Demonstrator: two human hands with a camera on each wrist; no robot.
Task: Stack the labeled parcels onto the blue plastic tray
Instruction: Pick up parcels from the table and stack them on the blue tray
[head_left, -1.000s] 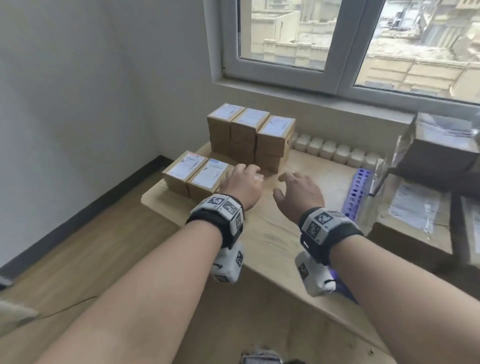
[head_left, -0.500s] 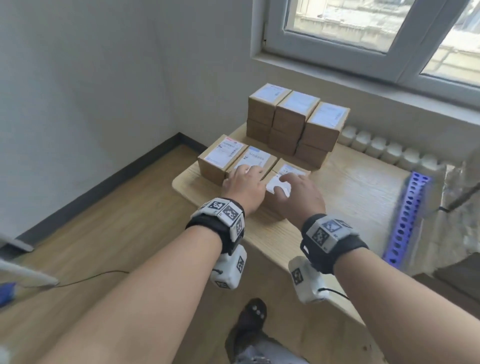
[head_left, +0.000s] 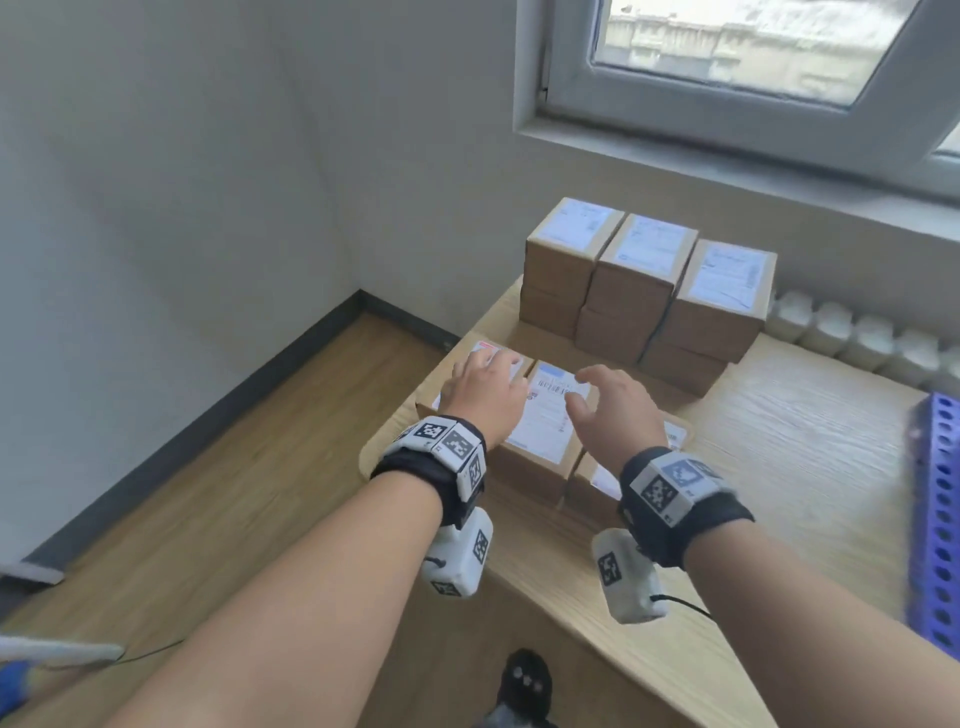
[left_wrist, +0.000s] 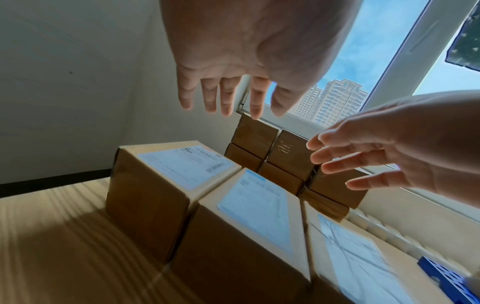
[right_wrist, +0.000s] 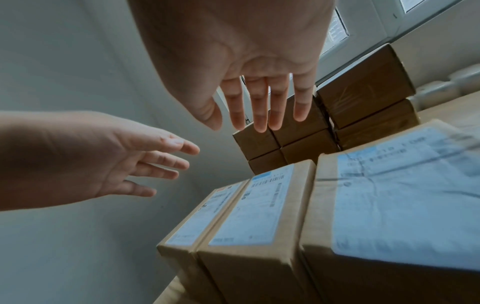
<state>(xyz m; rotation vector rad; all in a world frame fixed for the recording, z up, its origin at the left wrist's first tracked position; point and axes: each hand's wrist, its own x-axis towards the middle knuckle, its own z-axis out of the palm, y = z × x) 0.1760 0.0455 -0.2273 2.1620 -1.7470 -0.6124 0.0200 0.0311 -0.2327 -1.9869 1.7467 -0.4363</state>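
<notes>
While both hands hover above the front row of parcels, neither grasps anything. The left hand (head_left: 485, 392) is released, fingers straight and slightly spread, palm down over the left front parcel (head_left: 470, 364); the wrist views show a gap between palm and label. The right hand (head_left: 615, 410) is likewise released, fingers extended and fanned, palm down over the seam between the middle front parcel (head_left: 540, 431) and the right front parcel (head_left: 597, 480). The head view cannot show whether its fingertips touch the label; the right wrist view shows them clear of it. Each wrist carries a black band with coded markers.

The three front parcels stand side by side, touching, labels up, near the bench's (head_left: 779, 467) 9 o'clock corner. At 12 o'clock from the hands, a rear stack (head_left: 644, 291) of brown labelled parcels stands two high and three across, close behind the front row. The blue plastic tray (head_left: 935, 519), perforated with round holes, lies at 3 o'clock at the bench's right edge, well apart from the parcels and partly out of frame.

The bench is light wood grain with a rounded corner. A row of white containers (head_left: 857, 338) lines its far edge at 1 o'clock. Behind it rise a grey wall and a window (head_left: 753, 47); wood-look flooring and a dark skirting board lie at 9 o'clock.
</notes>
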